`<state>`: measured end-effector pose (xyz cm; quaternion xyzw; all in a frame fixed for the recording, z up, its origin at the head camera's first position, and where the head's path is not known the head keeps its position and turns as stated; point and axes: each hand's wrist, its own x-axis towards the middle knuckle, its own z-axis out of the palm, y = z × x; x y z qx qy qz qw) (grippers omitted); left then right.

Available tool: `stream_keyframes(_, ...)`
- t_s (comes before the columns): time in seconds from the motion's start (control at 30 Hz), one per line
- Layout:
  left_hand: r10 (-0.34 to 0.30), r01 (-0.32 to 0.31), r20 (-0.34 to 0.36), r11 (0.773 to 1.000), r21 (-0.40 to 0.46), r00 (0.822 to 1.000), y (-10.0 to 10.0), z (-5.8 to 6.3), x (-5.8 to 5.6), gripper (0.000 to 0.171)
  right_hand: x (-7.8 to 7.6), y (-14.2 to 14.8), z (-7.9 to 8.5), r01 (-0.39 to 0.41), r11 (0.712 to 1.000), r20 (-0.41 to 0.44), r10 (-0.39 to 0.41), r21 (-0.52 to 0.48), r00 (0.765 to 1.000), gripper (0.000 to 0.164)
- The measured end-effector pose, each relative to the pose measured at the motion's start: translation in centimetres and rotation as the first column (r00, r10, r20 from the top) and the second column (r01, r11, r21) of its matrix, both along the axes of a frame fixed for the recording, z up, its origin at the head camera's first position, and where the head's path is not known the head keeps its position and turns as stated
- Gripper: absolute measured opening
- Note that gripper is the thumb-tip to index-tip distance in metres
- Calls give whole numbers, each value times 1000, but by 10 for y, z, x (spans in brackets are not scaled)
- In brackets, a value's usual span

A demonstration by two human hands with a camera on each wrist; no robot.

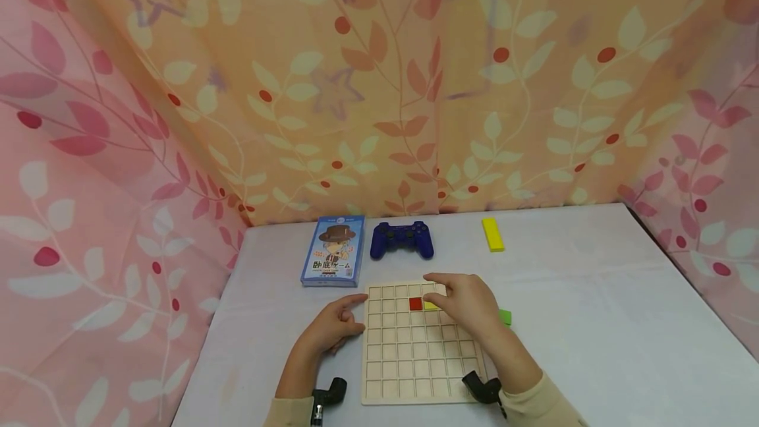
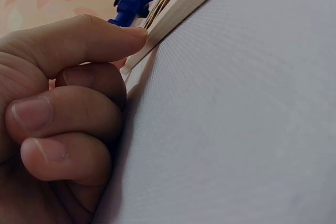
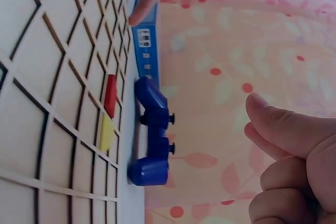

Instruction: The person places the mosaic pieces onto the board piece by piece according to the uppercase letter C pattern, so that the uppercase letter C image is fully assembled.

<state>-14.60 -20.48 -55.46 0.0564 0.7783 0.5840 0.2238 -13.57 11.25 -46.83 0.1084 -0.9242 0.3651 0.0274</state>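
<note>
Left hand [image 1: 333, 325] and right hand [image 1: 471, 298] work apart over a wooden grid board [image 1: 406, 352]. The left touches its index fingertip near the board's far left corner, thumb lower along the left edge, remaining fingers curled under. The right hovers above the board's far part, index finger and thumb parted, nothing between them. A red tile [image 1: 416, 304] and a yellow tile [image 1: 430, 306] lie side by side in neighbouring cells, second row from the board's far edge. Just off the board's right edge sits a green piece [image 1: 505, 317], partly hidden by the right forearm [image 1: 519, 362]. Along the far edge of the worktop [image 1: 617, 295] stand a blue box [image 1: 332, 252], a blue game controller [image 1: 402, 240] and a yellow bar [image 1: 493, 234]. The step in hand appears to be setting coloured pieces into cells, the left steadying the board. The next move likely calls for a fingertip pinch on another piece, without nudging the two tiles.
</note>
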Motion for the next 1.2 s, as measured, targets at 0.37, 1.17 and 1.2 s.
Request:
stream_keyframes(0.37, -10, 10, -14, 1000, 10, 1000, 0, 1, 1, 68, 8, 18, 23, 12, 996, -86, -20, -87, 996, 39)
stream_keyframes(1.17, -6, 6, -12, 1000, 2, 1000, 0, 1, 2, 70, 7, 52, 37, 136, 988, -116, -143, -66, 983, 40)
stream_keyframes(1.2, -6, 6, -12, 1000, 2, 1000, 0, 2, 1, 70, 6, 54, 36, 140, 988, -117, -147, -67, 982, 40)
